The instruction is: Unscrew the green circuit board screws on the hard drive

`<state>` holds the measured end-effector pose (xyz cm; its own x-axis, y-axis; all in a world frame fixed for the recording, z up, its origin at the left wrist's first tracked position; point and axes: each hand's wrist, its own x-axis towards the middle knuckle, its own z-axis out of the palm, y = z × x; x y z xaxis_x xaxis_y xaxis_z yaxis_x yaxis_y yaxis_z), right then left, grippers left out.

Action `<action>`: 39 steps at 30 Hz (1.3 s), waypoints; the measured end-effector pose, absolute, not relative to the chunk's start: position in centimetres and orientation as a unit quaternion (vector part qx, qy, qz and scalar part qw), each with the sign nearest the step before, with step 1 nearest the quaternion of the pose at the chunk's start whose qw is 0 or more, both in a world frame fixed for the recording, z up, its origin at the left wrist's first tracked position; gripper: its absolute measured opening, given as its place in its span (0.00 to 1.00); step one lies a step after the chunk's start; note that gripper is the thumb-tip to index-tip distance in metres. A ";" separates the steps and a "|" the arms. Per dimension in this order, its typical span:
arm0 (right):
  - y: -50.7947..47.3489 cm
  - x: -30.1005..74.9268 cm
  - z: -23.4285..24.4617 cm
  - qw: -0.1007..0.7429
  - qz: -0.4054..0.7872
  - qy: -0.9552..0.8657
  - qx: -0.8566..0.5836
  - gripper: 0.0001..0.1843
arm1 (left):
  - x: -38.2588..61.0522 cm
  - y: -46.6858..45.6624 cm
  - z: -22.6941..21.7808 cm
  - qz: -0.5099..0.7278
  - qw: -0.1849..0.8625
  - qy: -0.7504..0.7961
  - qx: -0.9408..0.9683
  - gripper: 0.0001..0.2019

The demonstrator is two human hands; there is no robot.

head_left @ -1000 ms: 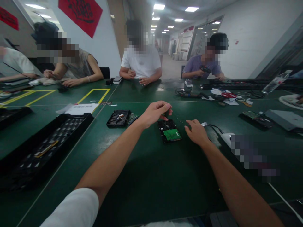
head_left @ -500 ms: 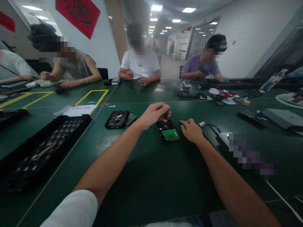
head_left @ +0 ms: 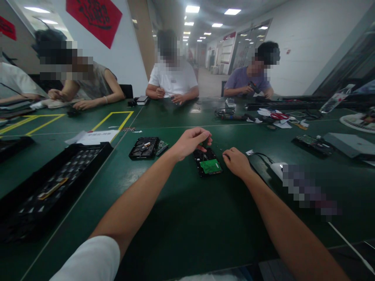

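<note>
A hard drive (head_left: 201, 168) with a green circuit board (head_left: 211, 166) lies on the green table in front of me. My left hand (head_left: 195, 141) is over its far end, fingers closed round what looks like a slim screwdriver (head_left: 204, 157); its thin shaft points down to the drive, and the grip is mostly hidden. Right of the drive, my right hand (head_left: 236, 161) rests on the table with its fingers curled in, and no object shows in them. Tiny dark specks, perhaps screws (head_left: 221, 149), lie just beyond its fingertips.
Another drive (head_left: 144, 148) and a loose circuit board (head_left: 162, 148) lie to the left, near a long black tray (head_left: 96, 150). A white power strip (head_left: 277, 168) with cables is on the right, before a further drive (head_left: 313, 145) and a grey box (head_left: 348, 145). Several people sit opposite.
My right index finger has drawn back and curled in, away from the small dark specks. My left hand stays over the drive; the view has shifted slightly.
</note>
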<state>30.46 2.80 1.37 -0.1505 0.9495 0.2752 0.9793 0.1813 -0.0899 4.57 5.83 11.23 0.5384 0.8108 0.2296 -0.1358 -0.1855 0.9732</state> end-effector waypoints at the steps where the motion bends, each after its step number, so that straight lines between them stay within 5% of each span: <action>1: 2.7 30.4 1.4 0.138 -0.054 -0.759 -0.634 0.14 | 4.6 5.8 11.2 0.405 0.584 0.258 0.655 0.17; 27: 2.2 30.3 1.3 0.178 -0.018 -0.768 -0.615 0.08 | 4.7 5.5 11.4 0.414 0.571 0.263 0.659 0.17; 39: 1.9 30.2 1.5 0.173 -0.001 -0.771 -0.613 0.08 | 3.3 5.6 12.7 0.454 0.304 0.314 0.776 0.14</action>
<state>30.18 1.86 1.54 -0.1889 0.9444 0.2690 0.9455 0.2489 -0.2100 3.30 5.63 12.69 0.3898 0.7643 0.5138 0.2122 -0.6174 0.7575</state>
